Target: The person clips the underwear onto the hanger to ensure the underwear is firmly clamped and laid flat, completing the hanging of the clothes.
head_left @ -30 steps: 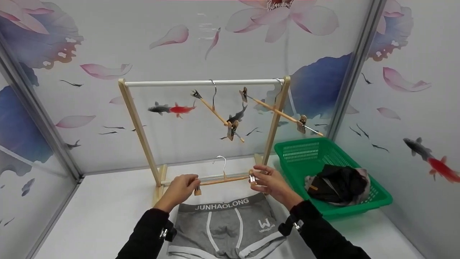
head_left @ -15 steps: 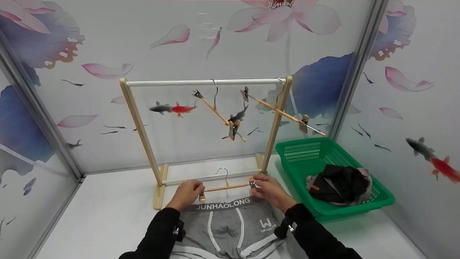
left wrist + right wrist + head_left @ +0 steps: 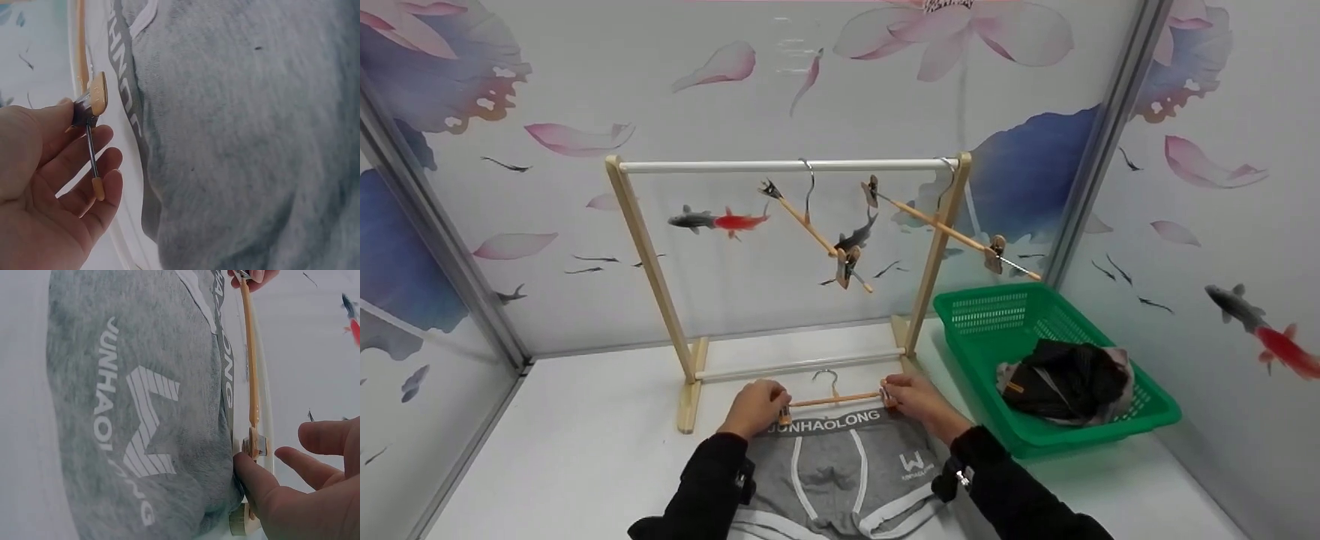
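Grey boxer briefs (image 3: 829,476) lie flat on the white table, their lettered waistband (image 3: 862,421) towards the rack. Just over the waistband is a wooden clip hanger (image 3: 836,400) with a metal hook. My left hand (image 3: 756,409) holds its left end; in the left wrist view, thumb and fingers are at the clip (image 3: 99,95), and the rod's tip reaches past it. At the other end my right hand (image 3: 921,401) holds the right clip (image 3: 255,443), its thumb and fingers on either side in the right wrist view. Both clips are close to the waistband.
Behind the hands stands a wooden rack with a white top rail (image 3: 720,166). Two more clip hangers, one mid-rail (image 3: 806,225) and one at the right (image 3: 937,223), hang from it. A green basket (image 3: 990,300) at the right holds dark crumpled clothing (image 3: 1069,382).
Both hands have brought the hanger down and nearer, from by the rack's lower bar to the waistband. The right hand's fingers have closed in on its clip. The briefs stay in place.
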A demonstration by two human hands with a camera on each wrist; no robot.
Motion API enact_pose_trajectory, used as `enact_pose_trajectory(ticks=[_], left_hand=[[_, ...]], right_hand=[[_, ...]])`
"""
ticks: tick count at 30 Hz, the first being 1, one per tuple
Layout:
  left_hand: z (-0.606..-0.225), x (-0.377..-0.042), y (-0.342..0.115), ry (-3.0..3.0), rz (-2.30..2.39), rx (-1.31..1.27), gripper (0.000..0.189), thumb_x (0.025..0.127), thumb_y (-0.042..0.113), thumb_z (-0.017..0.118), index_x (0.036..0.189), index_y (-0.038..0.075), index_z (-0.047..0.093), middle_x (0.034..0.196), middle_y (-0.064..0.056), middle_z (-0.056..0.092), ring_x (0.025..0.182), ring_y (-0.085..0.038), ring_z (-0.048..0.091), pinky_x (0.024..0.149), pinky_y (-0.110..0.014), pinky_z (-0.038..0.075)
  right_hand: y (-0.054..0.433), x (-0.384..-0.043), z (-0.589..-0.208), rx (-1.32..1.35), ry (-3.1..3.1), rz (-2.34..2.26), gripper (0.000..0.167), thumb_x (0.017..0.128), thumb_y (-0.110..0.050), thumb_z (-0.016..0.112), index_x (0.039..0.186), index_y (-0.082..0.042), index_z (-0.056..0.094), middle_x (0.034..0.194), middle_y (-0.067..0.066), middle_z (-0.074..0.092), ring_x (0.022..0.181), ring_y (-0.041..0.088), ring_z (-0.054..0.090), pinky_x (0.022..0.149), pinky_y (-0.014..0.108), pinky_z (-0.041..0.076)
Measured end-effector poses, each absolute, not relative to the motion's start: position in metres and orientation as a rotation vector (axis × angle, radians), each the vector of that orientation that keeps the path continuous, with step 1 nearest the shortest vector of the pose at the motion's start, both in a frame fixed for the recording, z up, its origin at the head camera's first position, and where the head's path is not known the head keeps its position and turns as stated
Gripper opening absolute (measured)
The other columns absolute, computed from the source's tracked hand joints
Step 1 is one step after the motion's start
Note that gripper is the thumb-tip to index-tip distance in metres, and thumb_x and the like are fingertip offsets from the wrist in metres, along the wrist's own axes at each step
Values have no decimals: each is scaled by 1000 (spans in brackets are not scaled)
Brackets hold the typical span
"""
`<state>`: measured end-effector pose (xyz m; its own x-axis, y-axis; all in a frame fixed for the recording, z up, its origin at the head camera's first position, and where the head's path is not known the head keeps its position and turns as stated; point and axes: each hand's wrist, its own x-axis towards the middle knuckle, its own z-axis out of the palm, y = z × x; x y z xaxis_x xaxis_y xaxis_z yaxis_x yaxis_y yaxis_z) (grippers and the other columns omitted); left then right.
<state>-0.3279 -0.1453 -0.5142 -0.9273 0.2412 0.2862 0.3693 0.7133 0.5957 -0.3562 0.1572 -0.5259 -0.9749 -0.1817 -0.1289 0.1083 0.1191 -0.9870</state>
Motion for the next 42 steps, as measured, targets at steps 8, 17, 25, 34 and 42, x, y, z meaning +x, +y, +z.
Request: enact_pose_trajectory(ticks=[8,17,25,34,42], left_hand=[[-520,-326,-142,-2732,-964,-449,11,94,2,67,88,-2,74,75,-7,69,63,-18,58,64,-42,51],[-519,-326,-137,-2706,-841,-387,8,91,2,69,89,-3,75,78,-10,71,69,-25,64,69,-46,54],[-519,-325,-136,-2693,-771,-379,11,89,2,71,96,-6,75,88,-16,73,83,-35,69,77,-50,55],[-497,-321,-155,-2699,-735,-396,18,87,2,75,103,-8,73,98,-21,72,93,-39,69,82,-52,54],[-488,-313,-178,-2843,-705,-285,26,84,5,76,104,-10,69,100,-23,70,94,-41,67,84,-53,53]], right_hand=[[156,-352,-530,-147,2312,-1869,35,100,0,54,127,22,53,116,24,63,100,28,62,87,37,52],[163,-352,-532,-301,2265,-1886,15,100,4,52,103,16,60,82,3,58,75,13,56,71,28,49],[162,-349,-527,-270,2294,-1890,21,99,8,48,111,23,57,89,15,63,76,18,59,70,30,52],[144,-347,-493,-492,2635,-1601,34,99,-1,59,128,16,59,125,31,63,113,40,63,93,46,53],[93,-344,-481,-734,2608,-1376,33,104,-10,58,133,5,61,126,20,65,119,35,61,98,49,49]])
